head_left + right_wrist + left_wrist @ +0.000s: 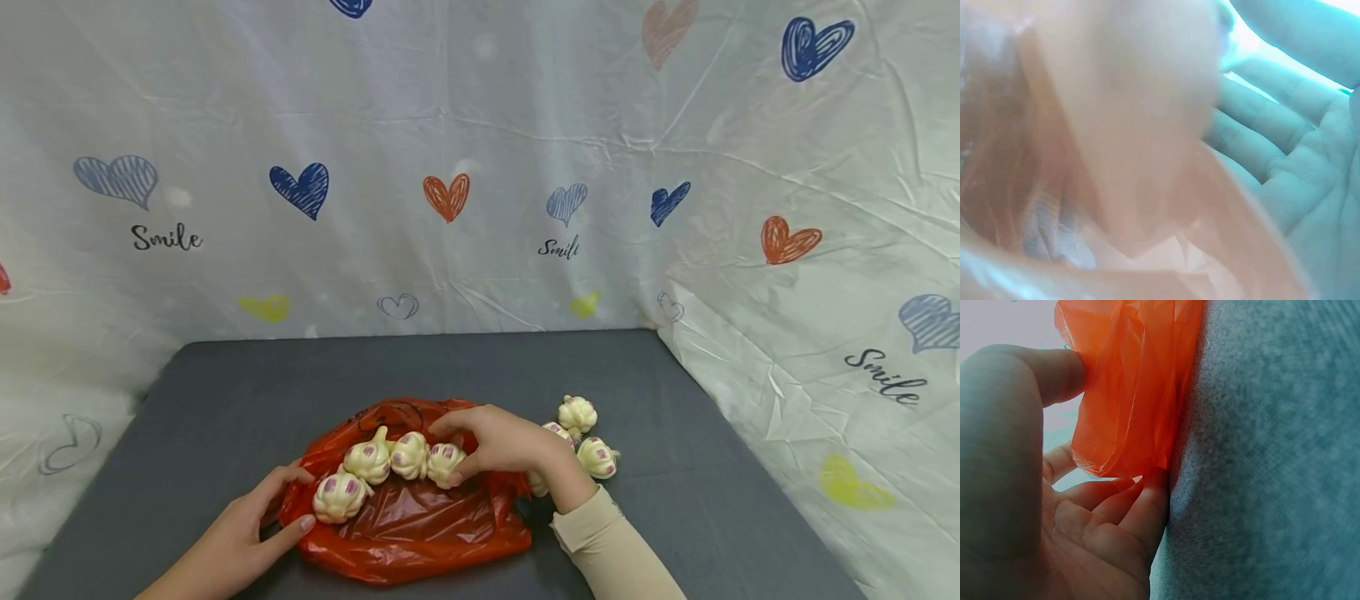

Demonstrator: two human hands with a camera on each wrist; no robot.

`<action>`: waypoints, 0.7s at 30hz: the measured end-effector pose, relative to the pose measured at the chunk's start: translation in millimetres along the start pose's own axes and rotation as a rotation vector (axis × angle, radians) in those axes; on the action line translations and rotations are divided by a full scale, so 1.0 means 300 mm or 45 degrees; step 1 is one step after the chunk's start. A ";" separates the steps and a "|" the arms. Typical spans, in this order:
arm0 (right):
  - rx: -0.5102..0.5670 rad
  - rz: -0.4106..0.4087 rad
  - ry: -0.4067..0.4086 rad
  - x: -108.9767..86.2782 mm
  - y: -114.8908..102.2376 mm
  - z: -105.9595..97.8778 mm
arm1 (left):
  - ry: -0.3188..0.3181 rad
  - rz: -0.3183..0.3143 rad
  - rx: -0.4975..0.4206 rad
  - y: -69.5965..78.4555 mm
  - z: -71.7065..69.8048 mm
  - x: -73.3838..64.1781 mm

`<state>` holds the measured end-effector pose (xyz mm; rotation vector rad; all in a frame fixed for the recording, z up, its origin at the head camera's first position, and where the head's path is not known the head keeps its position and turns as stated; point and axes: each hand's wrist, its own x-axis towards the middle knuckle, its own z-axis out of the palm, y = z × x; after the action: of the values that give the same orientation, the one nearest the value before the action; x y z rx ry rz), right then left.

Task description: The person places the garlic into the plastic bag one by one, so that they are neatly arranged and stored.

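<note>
A red plastic bag (420, 533) lies spread on the dark table, with several garlic bulbs (368, 461) in a row on it. At the bag's left end my left hand (240, 529) holds its edge between thumb and fingers. The left wrist view shows the thumb against the red plastic (1129, 394) and the fingers at its lower side. My right hand (510, 442) reaches over the bag from the right and grips the row's rightmost garlic bulb (444, 463) between thumb and fingers. The right wrist view is blurred, with a pale bulb shape before the palm (1316, 187).
More garlic bulbs (597, 457) lie on the dark tabletop (675, 517) to the right, beyond the bag, partly hidden by my right wrist. A pale curtain (495, 275) printed with hearts hangs along the back and sides of the table.
</note>
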<state>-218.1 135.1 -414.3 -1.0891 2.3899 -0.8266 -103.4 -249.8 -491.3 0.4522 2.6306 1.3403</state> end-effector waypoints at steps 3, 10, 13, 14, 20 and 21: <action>0.058 -0.009 0.019 -0.009 -0.001 -0.015 | -0.006 -0.010 -0.005 -0.001 0.001 0.001; 0.151 0.016 0.077 -0.041 0.024 -0.060 | -0.009 -0.033 -0.002 0.003 0.003 0.003; 0.209 0.018 0.114 -0.062 0.040 -0.085 | 0.000 -0.024 0.013 0.003 0.004 0.002; 0.232 0.014 0.124 -0.069 0.045 -0.094 | 0.004 -0.019 0.018 0.003 0.005 0.002; 0.301 0.025 0.194 -0.121 0.072 -0.149 | 0.014 -0.014 0.036 0.008 0.005 0.001; 0.293 0.029 0.210 -0.128 0.077 -0.157 | 0.017 -0.014 0.040 0.008 0.005 0.000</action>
<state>-233.2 193.7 -390.1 -0.9329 2.3584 -1.1915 -102.7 -247.3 -490.1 0.4342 2.6642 1.3050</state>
